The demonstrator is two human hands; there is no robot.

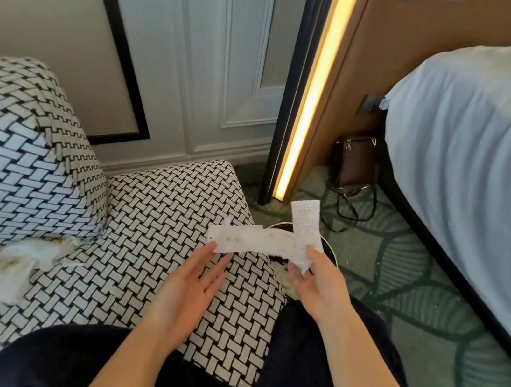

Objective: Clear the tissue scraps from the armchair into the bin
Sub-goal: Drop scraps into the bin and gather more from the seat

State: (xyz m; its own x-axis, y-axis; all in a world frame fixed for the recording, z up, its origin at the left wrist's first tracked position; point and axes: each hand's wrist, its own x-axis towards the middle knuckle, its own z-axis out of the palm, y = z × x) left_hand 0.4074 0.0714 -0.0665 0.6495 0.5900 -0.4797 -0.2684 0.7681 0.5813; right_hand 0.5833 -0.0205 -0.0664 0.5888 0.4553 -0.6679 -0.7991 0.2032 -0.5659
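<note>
Pinching two paper strips (250,241) between thumb and curled fingers (298,275), the right hand (320,284) holds them just above the bin (329,250). The bin stands on the floor against the front corner of the armchair (161,212), mostly hidden behind paper and hand. One strip stands upright and the other droops sideways over the seat edge. Both carry faint print, so they look more like receipts than tissue.

The left hand (196,281) lies open with its fingers straight, their tips at or just under the loose end of the sideways strip. This is probably to steer that end over the rim so nothing falls back on the seat, but I cannot tell whether they touch it. A pale crumpled mass shows under the right hand, seemingly inside the bin.

The bulk of the tissue scraps (2,263) lies on the seat at far left, below the patterned cushion (19,156) and well apart from both hands. Most of the clearing seems not yet done.
</note>
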